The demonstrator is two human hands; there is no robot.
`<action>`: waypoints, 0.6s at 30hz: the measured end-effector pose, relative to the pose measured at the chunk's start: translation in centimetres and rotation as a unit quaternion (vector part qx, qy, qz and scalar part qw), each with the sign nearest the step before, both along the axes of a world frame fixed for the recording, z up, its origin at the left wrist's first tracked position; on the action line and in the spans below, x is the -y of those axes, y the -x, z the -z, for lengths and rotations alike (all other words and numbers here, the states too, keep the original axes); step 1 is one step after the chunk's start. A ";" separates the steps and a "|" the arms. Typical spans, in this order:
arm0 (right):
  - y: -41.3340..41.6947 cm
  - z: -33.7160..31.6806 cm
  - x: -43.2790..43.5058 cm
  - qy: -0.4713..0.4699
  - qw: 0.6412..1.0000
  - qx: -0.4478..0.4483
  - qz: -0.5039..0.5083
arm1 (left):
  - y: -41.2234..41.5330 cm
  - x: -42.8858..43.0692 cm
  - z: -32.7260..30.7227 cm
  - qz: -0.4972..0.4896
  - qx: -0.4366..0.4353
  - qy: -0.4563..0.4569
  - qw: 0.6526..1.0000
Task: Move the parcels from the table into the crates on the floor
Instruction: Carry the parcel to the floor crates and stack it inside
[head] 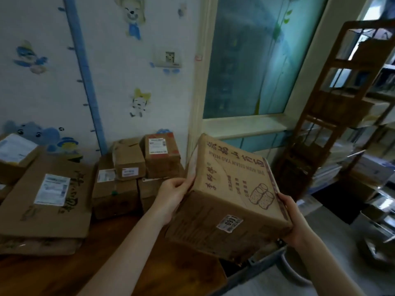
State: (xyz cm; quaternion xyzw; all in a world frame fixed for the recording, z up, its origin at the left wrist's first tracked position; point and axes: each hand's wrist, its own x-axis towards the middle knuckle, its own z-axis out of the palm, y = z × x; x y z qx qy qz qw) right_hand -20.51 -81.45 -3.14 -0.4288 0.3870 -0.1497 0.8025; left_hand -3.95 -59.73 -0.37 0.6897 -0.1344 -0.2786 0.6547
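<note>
A large brown cardboard parcel [230, 199] with printed characters and a small white sticker hangs tilted in the air past the right end of the wooden table [89, 272]. My left hand [173, 197] grips its left edge with fingers curled over the rim. My right hand [292, 216] holds its lower right corner. Several more parcels stay on the table: a flat wide one [49, 197] with a white label, and a stack of small boxes [136, 169] against the wall. Below the held parcel a grey crate rim [265, 259] shows on the floor.
A wooden shelf rack [333, 116] stands to the right by the window. Shelves with stacked items fill the far right. Shiny clutter [380, 242] lies on the floor at the right. Another labelled box [15, 154] sits at the table's far left.
</note>
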 end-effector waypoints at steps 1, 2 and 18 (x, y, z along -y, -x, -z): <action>0.4 0.3 0.6 -0.007 1.000 0.000 0.003 | 0.1 0.9 0.3 -0.001 0.003 -0.003 1.000; 0.7 0.8 1.3 -0.015 1.000 0.008 0.009 | 0.0 1.9 0.8 -0.003 0.011 -0.003 1.000; -2.4 8.1 18.9 -0.051 0.996 -0.030 0.074 | -7.3 21.7 9.6 0.153 -0.172 -0.098 0.968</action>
